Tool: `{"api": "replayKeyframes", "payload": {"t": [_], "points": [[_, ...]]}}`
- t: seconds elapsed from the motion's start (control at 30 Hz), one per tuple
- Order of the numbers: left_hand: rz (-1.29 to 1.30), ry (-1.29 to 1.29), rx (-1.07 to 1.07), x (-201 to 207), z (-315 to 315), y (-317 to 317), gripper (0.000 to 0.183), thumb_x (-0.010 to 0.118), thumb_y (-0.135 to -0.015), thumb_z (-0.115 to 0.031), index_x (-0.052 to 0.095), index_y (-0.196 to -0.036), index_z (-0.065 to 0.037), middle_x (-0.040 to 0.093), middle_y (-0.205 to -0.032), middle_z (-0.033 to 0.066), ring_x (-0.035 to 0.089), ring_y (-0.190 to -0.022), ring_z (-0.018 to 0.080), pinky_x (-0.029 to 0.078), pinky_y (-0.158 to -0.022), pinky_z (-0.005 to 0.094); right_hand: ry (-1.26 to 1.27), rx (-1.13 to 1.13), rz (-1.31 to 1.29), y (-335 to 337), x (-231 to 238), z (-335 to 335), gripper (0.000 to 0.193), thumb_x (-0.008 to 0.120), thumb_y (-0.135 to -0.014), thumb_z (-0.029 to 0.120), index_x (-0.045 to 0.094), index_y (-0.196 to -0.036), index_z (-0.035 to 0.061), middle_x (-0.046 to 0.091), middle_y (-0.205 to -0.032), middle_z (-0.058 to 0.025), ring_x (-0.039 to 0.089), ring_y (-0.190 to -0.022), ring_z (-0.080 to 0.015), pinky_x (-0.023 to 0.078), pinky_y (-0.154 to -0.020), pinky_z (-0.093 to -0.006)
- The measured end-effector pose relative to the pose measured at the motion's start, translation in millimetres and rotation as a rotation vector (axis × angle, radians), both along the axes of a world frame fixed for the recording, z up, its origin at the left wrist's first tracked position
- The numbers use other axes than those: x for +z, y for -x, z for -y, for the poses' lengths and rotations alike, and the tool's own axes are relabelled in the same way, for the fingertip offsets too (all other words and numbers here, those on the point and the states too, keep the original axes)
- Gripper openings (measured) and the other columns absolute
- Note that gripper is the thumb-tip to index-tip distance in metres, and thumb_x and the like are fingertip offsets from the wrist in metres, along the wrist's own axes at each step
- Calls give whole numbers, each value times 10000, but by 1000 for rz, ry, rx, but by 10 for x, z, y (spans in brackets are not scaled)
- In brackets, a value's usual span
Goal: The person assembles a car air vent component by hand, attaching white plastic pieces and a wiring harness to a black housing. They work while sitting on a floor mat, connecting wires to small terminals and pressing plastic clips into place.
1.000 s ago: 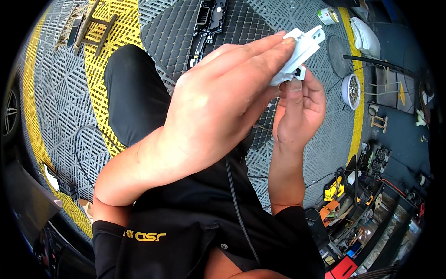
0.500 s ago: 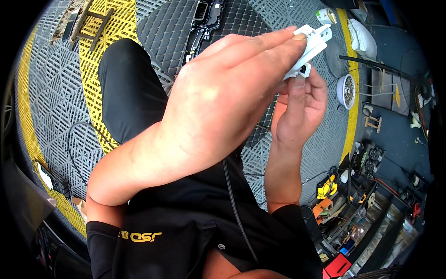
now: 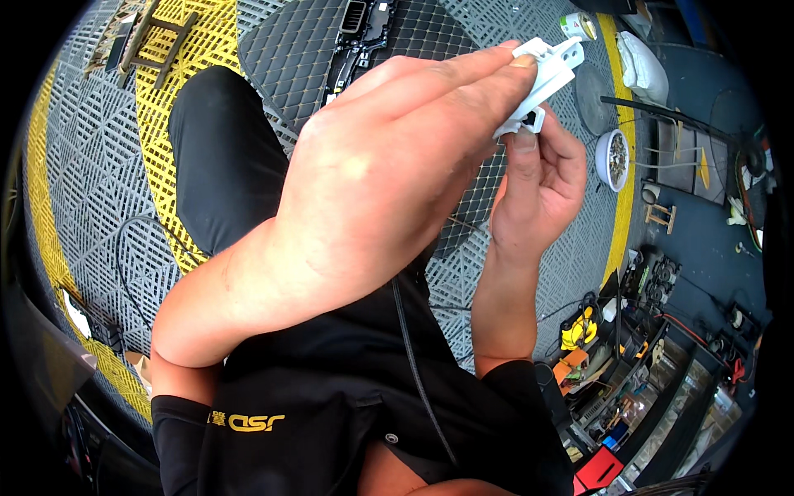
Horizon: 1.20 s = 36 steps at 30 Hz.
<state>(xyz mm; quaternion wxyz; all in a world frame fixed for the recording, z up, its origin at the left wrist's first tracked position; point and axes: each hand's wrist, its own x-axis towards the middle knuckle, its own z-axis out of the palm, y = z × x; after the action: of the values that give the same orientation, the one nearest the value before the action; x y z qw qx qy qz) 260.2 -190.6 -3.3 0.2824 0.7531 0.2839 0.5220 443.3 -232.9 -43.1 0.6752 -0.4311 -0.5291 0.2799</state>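
My left hand (image 3: 389,157) reaches across to the right and is closed on a white plastic bracket (image 3: 556,73), gripping it between thumb and fingers. The bracket is long and narrow, with small holes at its far end and a square loop with a dark opening at its near end. Just below, my right hand (image 3: 533,178) is closed too, its thumb and curled fingers pinching that near end. My left hand hides part of the bracket. Beyond it, a black plastic trim panel with an air vent (image 3: 357,41) lies on a quilted dark mat (image 3: 285,50).
Grey and yellow plastic grating covers the floor. At the right stand a white bowl of small parts (image 3: 602,161), a tin can (image 3: 577,27) and a white sack (image 3: 643,70). Tools and bins crowd the lower right, near a red box (image 3: 597,471). A wooden stool (image 3: 161,45) is at the upper left.
Both hands still hold the bracket, which has shifted slightly left and upward in the view. The surroundings have shifted slightly too.
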Motion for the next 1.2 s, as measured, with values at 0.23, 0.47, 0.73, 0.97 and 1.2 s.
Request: {"api": "replayKeyframes", "payload": {"t": [0.23,0.47,0.73,0.97,1.2], "points": [[-37,52,-2,33,31,28,598,782,-772,113,649,-1349,30,689,-1336,194,681,-1232,320,558,-998,372,28,50,23,-56,5,12,252,655,-1003,-2,551,-1224,-67,602,-1377,-311,650,-1243,-280,537,-1061,-374],[36,266,-36,11,-1,47,549,771,-872,56,623,-1399,23,687,-1364,132,692,-1118,166,545,-863,256,-18,94,90,-94,22,-12,274,669,-981,-37,579,-1238,-69,615,-1356,-314,668,-1203,-271,563,-1022,-372],[115,773,-166,6,-4,93,513,708,-965,1,561,-1455,39,649,-1390,166,631,-1165,130,519,-982,266,17,71,73,-68,77,-10,298,727,-929,-60,668,-1221,-58,665,-1272,-216,681,-1123,-223,572,-963,-318],[476,903,-328,-166,-119,12,429,514,-1046,-47,512,-1467,34,694,-1263,121,642,-1042,114,538,-863,268,132,53,316,70,308,12,366,863,-819,32,773,-1173,46,696,-1128,-83,690,-917,-136,573,-760,-243],[448,986,-437,-147,-241,97,608,441,-1083,-421,466,-1441,70,610,-1404,220,632,-1248,274,491,-1082,413,101,114,383,188,427,-78,425,846,-822,-11,736,-1232,15,640,-1158,-69,623,-874,-113,541,-744,-236]]}}
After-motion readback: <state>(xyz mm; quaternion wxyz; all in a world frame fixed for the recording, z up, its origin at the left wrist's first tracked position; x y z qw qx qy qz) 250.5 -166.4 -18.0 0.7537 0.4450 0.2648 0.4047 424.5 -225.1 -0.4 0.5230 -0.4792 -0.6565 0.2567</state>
